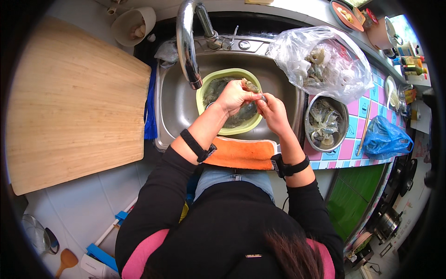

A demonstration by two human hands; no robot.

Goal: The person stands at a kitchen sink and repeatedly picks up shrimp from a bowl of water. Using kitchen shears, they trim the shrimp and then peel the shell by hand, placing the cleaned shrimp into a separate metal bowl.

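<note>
Above a yellow-green basin (pixel 251 125) in the sink, my left hand (pixel 234 98) is closed on a greyish shrimp (pixel 251 86), whose one end sticks up past the fingers. My right hand (pixel 274 114) pinches at the shrimp's other end, its fingertips close to my left thumb. A small dark bit shows between the two hands; I cannot tell whether it is part of the shrimp. More grey shrimp (pixel 216 88) lie in the basin, partly hidden by my hands. To the right stands a steel bowl (pixel 347 122) containing translucent shrimp pieces (pixel 324 122).
A chrome faucet (pixel 186 46) arches over the steel sink (pixel 174 111). A clear plastic bag (pixel 290 46) with shrimp lies behind the bowl. A large wooden board (pixel 79 107) is at left, an orange cloth (pixel 241 152) on the front edge, and a blue bag (pixel 385 137) at right.
</note>
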